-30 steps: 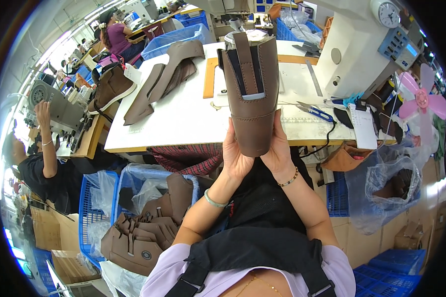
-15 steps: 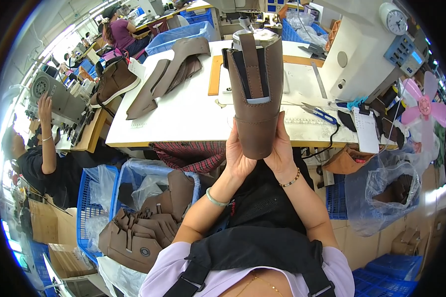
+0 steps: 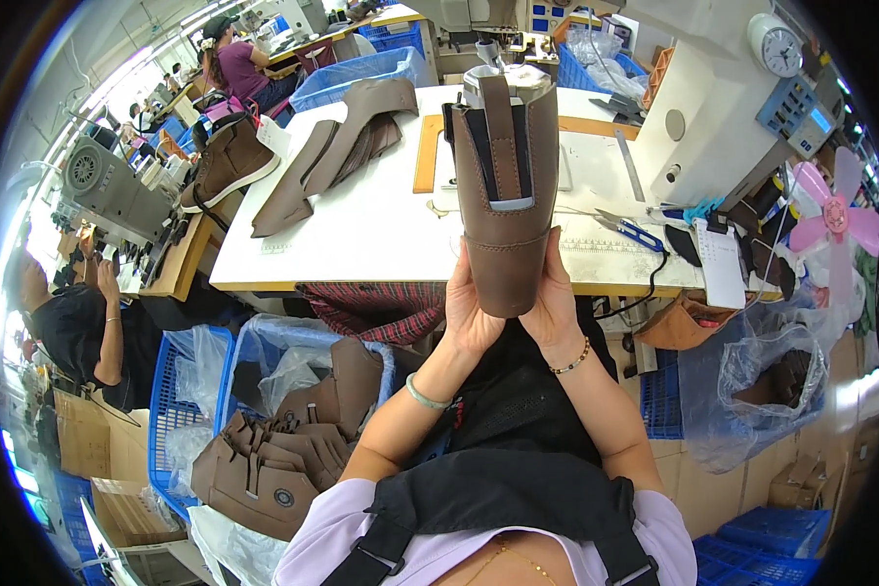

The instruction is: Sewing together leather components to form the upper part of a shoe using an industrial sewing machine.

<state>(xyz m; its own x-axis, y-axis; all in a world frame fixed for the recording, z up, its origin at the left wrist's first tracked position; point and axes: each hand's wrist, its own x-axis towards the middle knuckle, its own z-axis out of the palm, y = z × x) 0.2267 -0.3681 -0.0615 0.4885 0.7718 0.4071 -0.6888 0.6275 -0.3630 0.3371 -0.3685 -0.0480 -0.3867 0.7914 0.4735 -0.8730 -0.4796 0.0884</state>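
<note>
A brown leather shoe upper (image 3: 503,234) is held up in front of me over the front edge of the white table. Its tongue strip stands upright in the dark-lined opening, and the rounded end points toward me. My left hand (image 3: 472,311) grips it from the left side, while my right hand (image 3: 554,305) grips it from the right. Both thumbs lie along its sides; the other fingers are partly hidden beneath it. Blue-handled scissors (image 3: 631,230) lie on the table to the right of the upper.
Flat brown leather pieces (image 3: 347,146) lie on the table's left. A sewing machine (image 3: 693,107) and a pink fan (image 3: 835,217) stand at right. Stacked brown uppers (image 3: 273,459) fill the area by a blue basket (image 3: 181,391). A finished boot (image 3: 230,161) sits on another bench, near a co-worker (image 3: 93,322).
My hands keep the same grip on the shoe upper, which has barely moved. At the left, the co-worker's raised arm has come down.
</note>
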